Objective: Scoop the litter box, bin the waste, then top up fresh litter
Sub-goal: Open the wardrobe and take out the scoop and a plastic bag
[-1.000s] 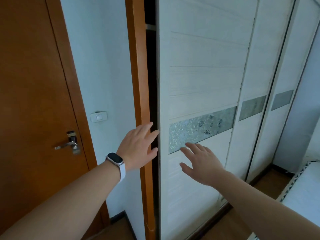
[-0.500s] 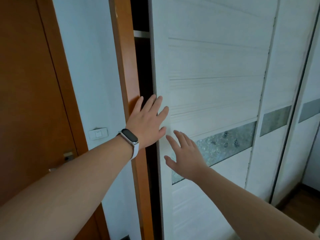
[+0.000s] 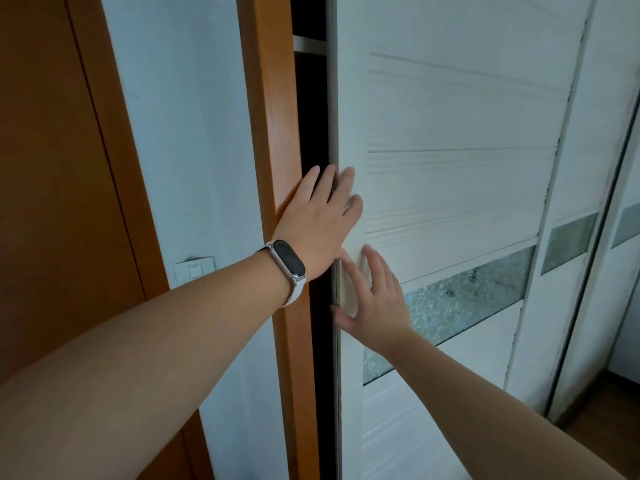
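A white sliding wardrobe door fills the middle of the view, with a dark gap along its left edge. My left hand, with a watch on its wrist, lies across that gap, its straight fingers on the door's left edge. Just below it, my right hand presses flat on the door face beside the edge, near a frosted patterned glass band. No litter box, scoop, bin or litter is in view.
An orange wooden wardrobe frame borders the gap. Left of it is a pale wall with a light switch and a brown room door. Two more sliding panels stand to the right over a wooden floor.
Both hands have moved onto the door's left edge, the right one shifting left from the glass band. The gap beside the frame looks slightly wider. The view has moved closer.
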Available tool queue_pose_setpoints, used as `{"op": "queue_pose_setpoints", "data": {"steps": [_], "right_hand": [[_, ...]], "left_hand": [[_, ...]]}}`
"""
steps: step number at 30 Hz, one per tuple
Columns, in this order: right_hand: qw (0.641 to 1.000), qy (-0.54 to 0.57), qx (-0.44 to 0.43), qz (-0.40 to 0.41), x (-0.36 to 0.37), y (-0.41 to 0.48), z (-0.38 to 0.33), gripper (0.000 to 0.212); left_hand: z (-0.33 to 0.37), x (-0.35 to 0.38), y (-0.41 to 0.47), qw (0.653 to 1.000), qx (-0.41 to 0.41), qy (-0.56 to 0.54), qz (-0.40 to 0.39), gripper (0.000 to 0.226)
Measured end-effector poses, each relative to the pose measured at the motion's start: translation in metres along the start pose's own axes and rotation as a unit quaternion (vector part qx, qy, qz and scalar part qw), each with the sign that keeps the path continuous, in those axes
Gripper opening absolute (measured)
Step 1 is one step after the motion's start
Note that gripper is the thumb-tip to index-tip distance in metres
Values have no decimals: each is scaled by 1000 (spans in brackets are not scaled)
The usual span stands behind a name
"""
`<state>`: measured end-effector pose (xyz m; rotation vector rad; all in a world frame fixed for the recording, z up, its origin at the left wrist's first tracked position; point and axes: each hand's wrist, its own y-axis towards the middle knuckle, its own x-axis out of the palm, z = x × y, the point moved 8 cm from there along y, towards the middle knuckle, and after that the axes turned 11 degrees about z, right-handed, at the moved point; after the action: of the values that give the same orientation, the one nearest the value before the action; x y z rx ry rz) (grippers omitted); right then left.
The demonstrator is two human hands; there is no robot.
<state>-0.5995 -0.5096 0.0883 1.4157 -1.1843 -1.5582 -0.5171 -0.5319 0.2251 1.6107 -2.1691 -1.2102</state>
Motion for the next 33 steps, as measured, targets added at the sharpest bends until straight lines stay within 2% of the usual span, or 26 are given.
{"op": "queue_pose_setpoints", "data": {"steps": [6, 15, 21, 33], "right_hand": [[999, -10, -6, 38, 4, 2, 12, 87], [999, -45, -6, 30, 7, 3, 42, 87], [998, -61, 1, -6, 10, 3, 82, 87], [996, -82, -21, 23, 18, 5, 190, 85]], "left_hand": [[4, 3, 7, 1000, 2, -6, 23, 90], [29, 14, 34, 999, 10, -21, 38, 81], [52, 28, 61, 997, 21, -55, 53, 82], [102, 75, 132, 977, 81, -128, 147, 78]]}}
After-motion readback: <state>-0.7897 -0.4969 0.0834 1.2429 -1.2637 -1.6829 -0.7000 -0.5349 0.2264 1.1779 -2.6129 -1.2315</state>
